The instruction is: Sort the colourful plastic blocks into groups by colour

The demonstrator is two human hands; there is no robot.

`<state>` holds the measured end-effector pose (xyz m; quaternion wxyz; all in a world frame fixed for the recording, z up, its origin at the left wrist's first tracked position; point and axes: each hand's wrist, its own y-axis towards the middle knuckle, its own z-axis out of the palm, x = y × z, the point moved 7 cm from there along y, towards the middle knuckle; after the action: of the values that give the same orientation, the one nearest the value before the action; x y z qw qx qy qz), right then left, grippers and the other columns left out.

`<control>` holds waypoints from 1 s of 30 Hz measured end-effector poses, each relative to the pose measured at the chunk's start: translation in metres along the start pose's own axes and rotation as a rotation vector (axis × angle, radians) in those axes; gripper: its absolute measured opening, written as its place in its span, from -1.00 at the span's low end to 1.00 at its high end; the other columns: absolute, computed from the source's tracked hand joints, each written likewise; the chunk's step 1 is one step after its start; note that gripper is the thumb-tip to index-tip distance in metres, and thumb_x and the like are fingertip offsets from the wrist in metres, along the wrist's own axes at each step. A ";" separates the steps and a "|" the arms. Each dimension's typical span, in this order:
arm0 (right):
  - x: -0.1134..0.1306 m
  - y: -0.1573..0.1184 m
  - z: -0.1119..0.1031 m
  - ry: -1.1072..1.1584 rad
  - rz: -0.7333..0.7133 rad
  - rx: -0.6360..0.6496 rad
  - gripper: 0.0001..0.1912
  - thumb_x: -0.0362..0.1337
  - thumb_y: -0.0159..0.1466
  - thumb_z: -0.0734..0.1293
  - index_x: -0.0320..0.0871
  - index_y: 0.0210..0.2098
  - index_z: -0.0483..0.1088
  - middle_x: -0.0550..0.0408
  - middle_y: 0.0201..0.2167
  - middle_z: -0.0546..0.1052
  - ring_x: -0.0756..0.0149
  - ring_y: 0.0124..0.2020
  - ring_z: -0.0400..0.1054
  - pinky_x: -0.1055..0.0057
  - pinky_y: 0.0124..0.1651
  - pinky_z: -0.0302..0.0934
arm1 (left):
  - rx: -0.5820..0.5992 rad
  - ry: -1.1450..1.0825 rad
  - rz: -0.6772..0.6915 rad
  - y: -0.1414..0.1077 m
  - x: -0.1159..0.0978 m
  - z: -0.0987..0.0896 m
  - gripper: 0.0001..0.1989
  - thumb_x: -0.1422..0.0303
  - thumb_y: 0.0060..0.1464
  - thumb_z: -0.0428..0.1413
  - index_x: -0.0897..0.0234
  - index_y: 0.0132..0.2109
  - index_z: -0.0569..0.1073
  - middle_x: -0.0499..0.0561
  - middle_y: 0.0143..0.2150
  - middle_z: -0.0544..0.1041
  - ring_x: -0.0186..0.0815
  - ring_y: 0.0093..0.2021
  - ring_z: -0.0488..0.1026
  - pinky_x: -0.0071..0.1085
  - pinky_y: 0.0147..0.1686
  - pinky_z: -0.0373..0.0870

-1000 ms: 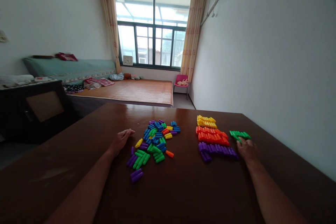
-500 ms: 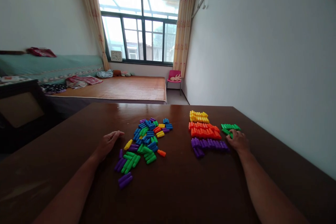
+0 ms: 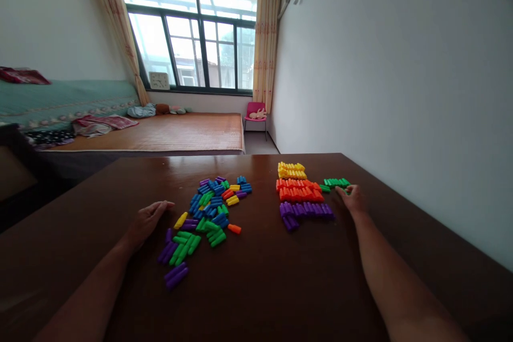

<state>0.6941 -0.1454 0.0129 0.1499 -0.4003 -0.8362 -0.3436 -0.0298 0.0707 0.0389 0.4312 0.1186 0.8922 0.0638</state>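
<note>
My left hand (image 3: 147,220) rests on the table (image 3: 256,278) with its fingers stretched out and nothing held. Just to its right lies a mixed pile of bullet-shaped plastic building blocks (image 3: 210,197) in blue, green, purple, yellow and orange. At the right, my right hand (image 3: 353,200) pinches a green block (image 3: 348,192), mostly hidden by the fingers. Directly behind it is a row of green blocks (image 3: 336,182), with one loose green block (image 3: 324,188) at its left. Rows of yellow blocks (image 3: 292,171), orange blocks (image 3: 300,191) and purple blocks (image 3: 308,210) lie left of this hand.
A single orange block (image 3: 234,228) lies between the pile and the rows. Beyond the table's far edge stand a bed (image 3: 192,131) and a pink chair (image 3: 256,111). A white wall (image 3: 385,75) runs along the right side.
The camera view has turned slightly right. By the green row, my right hand has shifted, and a loose green block now shows at the row's left. My left hand stays put.
</note>
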 end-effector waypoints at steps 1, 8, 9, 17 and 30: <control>0.002 0.003 -0.003 0.014 0.002 -0.033 -0.56 0.09 0.20 0.20 -0.17 -0.25 0.34 -0.10 -0.35 0.50 0.09 -0.33 0.38 0.22 -0.23 0.23 | 0.003 0.008 0.005 0.001 0.001 0.000 -0.45 -0.13 0.00 -0.02 0.19 -0.20 0.60 0.01 -0.11 0.62 -0.10 -0.03 0.51 -0.34 -0.02 0.41; 0.072 -0.015 0.021 0.063 -0.626 0.138 -0.64 -0.37 0.18 0.17 -0.14 -0.08 0.45 -0.10 -0.05 0.51 0.12 0.00 0.35 0.14 0.08 0.18 | 0.011 0.038 0.031 0.004 0.007 0.001 -0.48 -0.11 0.03 -0.01 0.17 -0.18 0.60 -0.02 -0.08 0.62 -0.12 -0.02 0.50 -0.37 -0.04 0.42; 0.075 -0.019 0.029 0.047 -0.654 0.203 -0.62 -0.42 0.15 0.18 -0.12 -0.09 0.46 -0.07 -0.06 0.53 0.13 -0.01 0.36 0.14 0.09 0.19 | 0.009 0.040 0.034 0.004 0.007 0.001 -0.47 -0.12 0.02 -0.02 0.17 -0.19 0.60 -0.02 -0.08 0.62 -0.11 -0.02 0.50 -0.36 -0.03 0.42; 0.041 -0.015 0.020 -0.081 -0.528 0.186 -0.69 -0.48 0.16 0.13 -0.18 -0.28 0.47 -0.06 -0.14 0.53 0.21 -0.06 0.36 0.26 0.10 0.17 | 0.012 0.030 0.011 0.002 0.002 0.000 -0.51 -0.10 -0.02 0.01 0.13 -0.21 0.60 -0.06 -0.09 0.62 -0.08 -0.02 0.49 -0.29 0.02 0.39; 0.019 -0.003 0.006 -0.093 -0.370 0.040 -0.69 -0.24 0.18 0.27 -0.21 -0.13 0.47 -0.12 -0.17 0.53 0.15 -0.14 0.37 0.23 -0.01 0.20 | 0.021 0.065 0.016 0.004 0.009 0.000 -0.52 -0.08 -0.01 0.01 0.13 -0.18 0.61 -0.03 -0.09 0.62 -0.07 -0.04 0.51 -0.34 -0.07 0.43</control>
<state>0.6798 -0.1321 0.0166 0.0535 -0.2522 -0.9082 -0.3296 -0.0340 0.0770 0.0330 0.4004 0.1280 0.9053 0.0617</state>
